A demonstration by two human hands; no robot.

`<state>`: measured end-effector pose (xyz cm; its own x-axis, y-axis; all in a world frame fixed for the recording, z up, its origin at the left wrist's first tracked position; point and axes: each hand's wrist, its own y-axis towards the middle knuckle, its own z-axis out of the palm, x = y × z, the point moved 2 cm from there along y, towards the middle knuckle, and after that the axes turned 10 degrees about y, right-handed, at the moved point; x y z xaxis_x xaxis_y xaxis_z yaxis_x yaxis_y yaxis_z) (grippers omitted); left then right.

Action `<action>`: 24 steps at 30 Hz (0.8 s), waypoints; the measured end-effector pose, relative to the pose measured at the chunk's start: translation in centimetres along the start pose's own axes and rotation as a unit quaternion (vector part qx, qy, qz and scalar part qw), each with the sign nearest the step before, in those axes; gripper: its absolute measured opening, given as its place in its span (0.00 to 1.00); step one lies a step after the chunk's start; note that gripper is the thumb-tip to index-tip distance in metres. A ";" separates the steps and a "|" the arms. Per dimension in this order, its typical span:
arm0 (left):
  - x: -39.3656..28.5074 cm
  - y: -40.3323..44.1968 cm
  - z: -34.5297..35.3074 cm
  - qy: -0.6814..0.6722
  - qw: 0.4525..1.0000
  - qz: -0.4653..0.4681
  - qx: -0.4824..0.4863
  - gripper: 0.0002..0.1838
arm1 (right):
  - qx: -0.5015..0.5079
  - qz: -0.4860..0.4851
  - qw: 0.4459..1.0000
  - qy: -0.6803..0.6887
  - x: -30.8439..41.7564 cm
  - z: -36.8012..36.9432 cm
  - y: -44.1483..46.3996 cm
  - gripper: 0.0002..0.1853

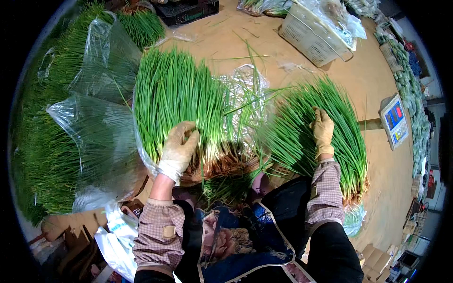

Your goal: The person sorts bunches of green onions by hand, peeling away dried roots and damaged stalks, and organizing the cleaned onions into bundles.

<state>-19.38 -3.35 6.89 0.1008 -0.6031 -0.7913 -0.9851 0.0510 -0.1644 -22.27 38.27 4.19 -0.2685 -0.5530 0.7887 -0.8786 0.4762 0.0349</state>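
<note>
Thin green stalks with pale lower ends and brown roots form a wide bundle (177, 89) on clear plastic, left of centre. My left hand (179, 146), in a dusty pale glove, lies on the lower stalks of this bundle, thumb and fingers apart. My right hand (322, 129), in a tan glove, rests on a second bundle (302, 122) at the right, its fingers curled among the leaves. Whether they close round any stalks is hidden. Loose stalks (245, 106) lie on the plastic between the bundles.
More green bundles (52, 155) under clear plastic fill the left side. A white basket (311, 40) with plastic bags stands at the upper right, a black crate (188, 13) at the top. A scale (395, 120) sits at the right. Packed greens (410, 94) line the far right.
</note>
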 end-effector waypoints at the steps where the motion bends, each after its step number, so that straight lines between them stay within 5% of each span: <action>1: 0.5 0.0 -0.1 -0.041 0.999 -0.010 -0.012 0.19 | 0.001 0.008 1.000 -0.018 -0.3 0.0 0.3 0.13; 3: 1.3 0.0 -0.5 -0.035 0.999 -0.021 -0.028 0.19 | 0.009 0.001 0.997 -0.078 -1.5 0.6 0.8 0.15; 5: 1.2 -0.1 -0.8 -0.027 0.999 -0.023 -0.032 0.18 | -0.002 -0.223 0.967 -0.121 1.0 1.9 -0.1 0.23; 6: 1.1 -0.2 -0.9 -0.017 0.999 -0.023 -0.035 0.18 | 0.057 -0.166 0.968 -0.179 2.2 3.1 -0.5 0.34; 8: 1.2 -0.4 -0.5 -0.007 0.999 -0.004 -0.041 0.18 | 0.081 -0.341 0.927 -0.133 3.0 7.7 -1.8 0.32; 10: 1.3 -0.4 -0.1 0.010 0.999 0.019 -0.035 0.19 | 0.244 -0.232 0.926 -0.171 1.9 13.2 -4.5 0.19; 11: 1.0 -0.5 -0.2 0.010 0.999 0.015 -0.034 0.19 | 0.347 -0.220 0.895 -0.175 1.2 16.0 -5.9 0.14; 13: 0.5 -0.5 -0.5 0.054 0.998 0.001 -0.020 0.20 | 0.513 -0.043 0.816 -0.263 -2.4 20.8 -8.3 0.12; 14: 1.2 -0.4 -0.2 0.019 1.000 -0.014 -0.019 0.21 | 0.521 0.112 0.807 -0.253 -5.4 23.1 -9.2 0.11; 19: 1.2 -0.4 -0.3 0.020 0.999 0.020 -0.038 0.17 | 0.437 0.186 0.842 -0.257 -14.7 28.0 -15.0 0.18; 24: 0.9 0.0 0.4 0.000 0.997 0.053 -0.052 0.16 | 0.418 0.274 0.856 -0.129 -13.6 26.9 -14.1 0.16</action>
<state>-19.29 -3.59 5.96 -0.0056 -0.5983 -0.8012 -0.9993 0.0328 -0.0176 -16.82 20.66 -23.57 -0.7145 -0.5870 0.3808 -0.5395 0.1156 -0.8340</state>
